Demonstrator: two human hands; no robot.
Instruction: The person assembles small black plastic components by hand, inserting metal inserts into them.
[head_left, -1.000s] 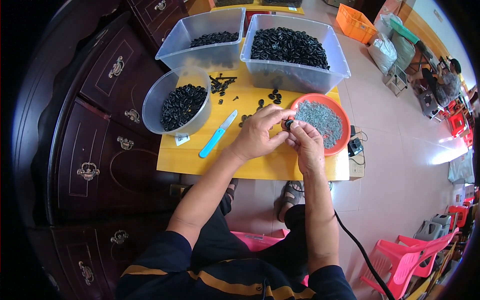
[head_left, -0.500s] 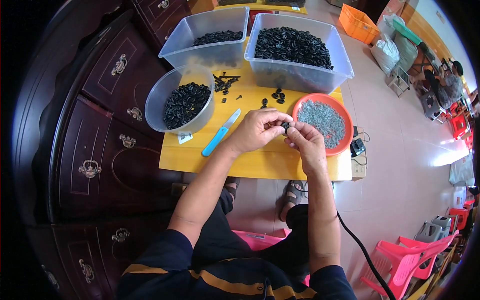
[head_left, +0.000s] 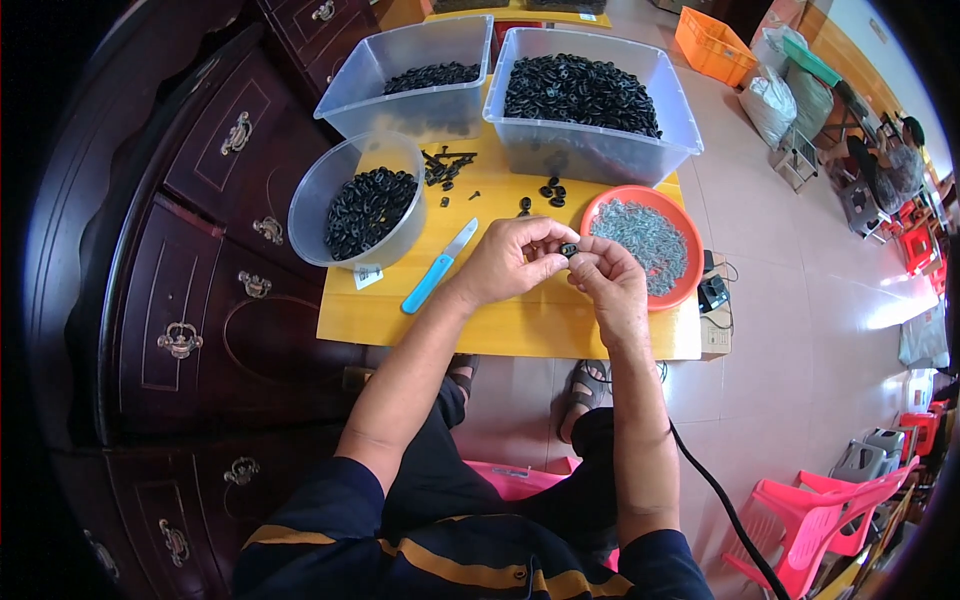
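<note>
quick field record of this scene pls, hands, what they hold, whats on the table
left hand: pinches small black part
right hand: fingers on the same part
table: yellow wooden top
round clear bowl: black parts
two clear bins: black parts
orange dish: small grey metal pieces
blue-handled knife: left of the hands
loose black parts: between bins and hands

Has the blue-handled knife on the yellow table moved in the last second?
No. The blue-handled knife lies in the same spot between the round bowl and the left hand.
</note>
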